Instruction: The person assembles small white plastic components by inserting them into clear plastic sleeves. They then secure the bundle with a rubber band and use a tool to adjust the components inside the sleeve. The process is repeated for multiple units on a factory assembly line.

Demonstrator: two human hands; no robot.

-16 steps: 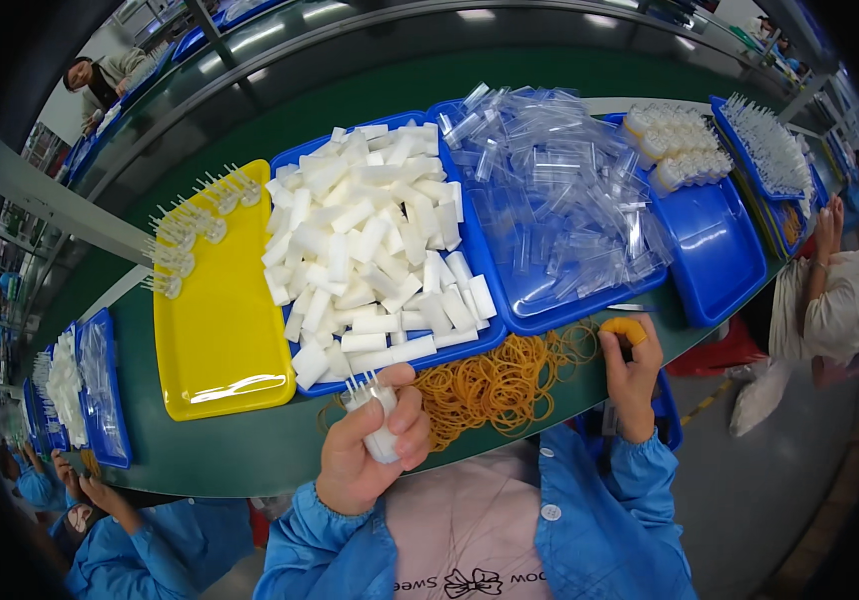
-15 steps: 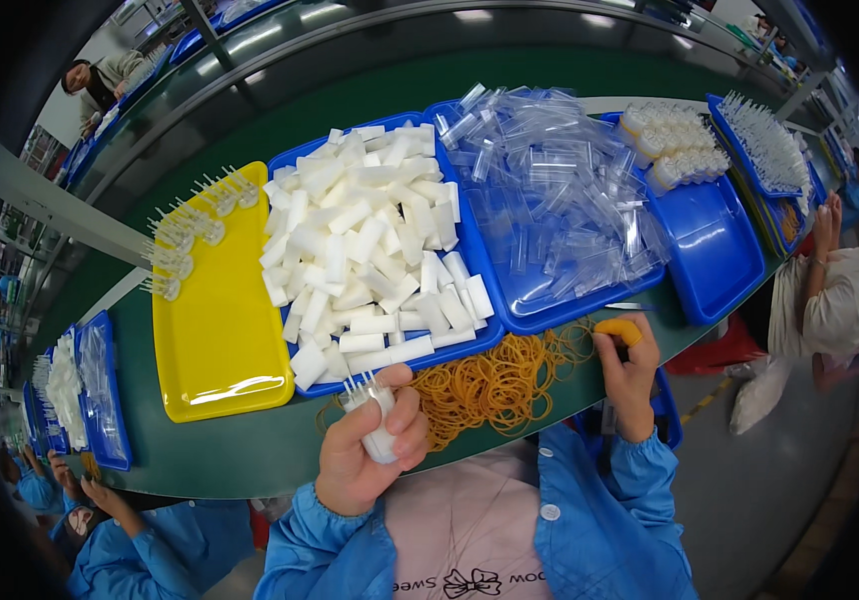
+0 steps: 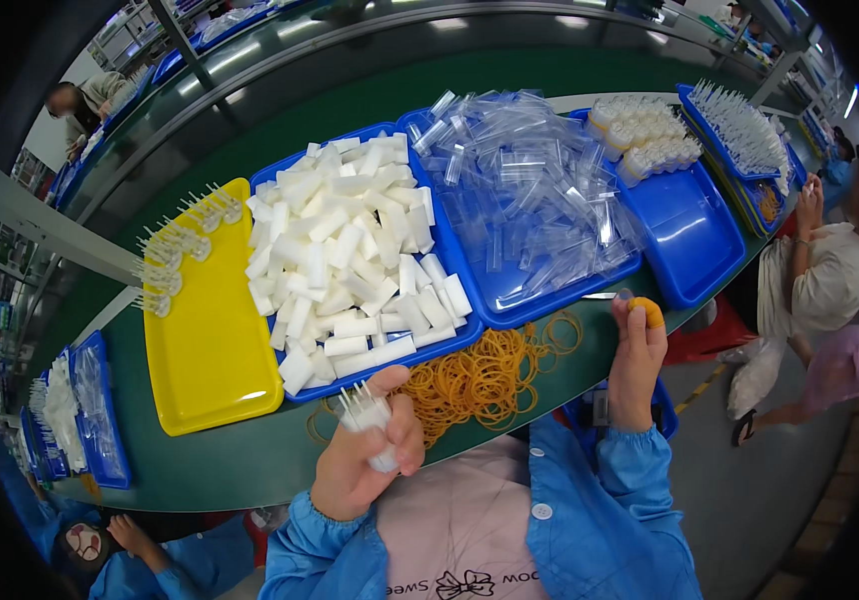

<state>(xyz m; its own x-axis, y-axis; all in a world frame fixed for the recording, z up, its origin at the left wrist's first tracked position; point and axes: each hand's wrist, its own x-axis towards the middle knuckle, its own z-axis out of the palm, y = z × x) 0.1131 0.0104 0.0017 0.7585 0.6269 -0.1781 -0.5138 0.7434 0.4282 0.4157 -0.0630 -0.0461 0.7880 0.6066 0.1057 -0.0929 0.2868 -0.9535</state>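
Note:
My left hand (image 3: 365,455) is closed around a small white bundle (image 3: 368,415) with several thin prongs pointing up, in front of the tray of white pieces. Its lower end shows below my fingers. My right hand (image 3: 638,355) is raised at the right by the table edge, thumb and forefinger drawn together, with an orange finger cot (image 3: 647,313) on one finger. Whatever lies between those fingertips is too small to make out. A thin metallic tool (image 3: 602,296) lies beside them. Between my hands is a heap of orange rubber bands (image 3: 480,385).
A yellow tray (image 3: 215,370) holds white pronged parts along its far edge. Blue trays carry white foam-like cylinders (image 3: 335,250), clear plastic sleeves (image 3: 540,190) and cream-coloured bundles (image 3: 645,135). A metal post (image 3: 60,225) stands at the left. Other people work at both sides.
My right hand has turned, its thumb and finger now closer together beside the metallic tool. My left hand keeps its hold on the white bundle. The whole view has shifted slightly.

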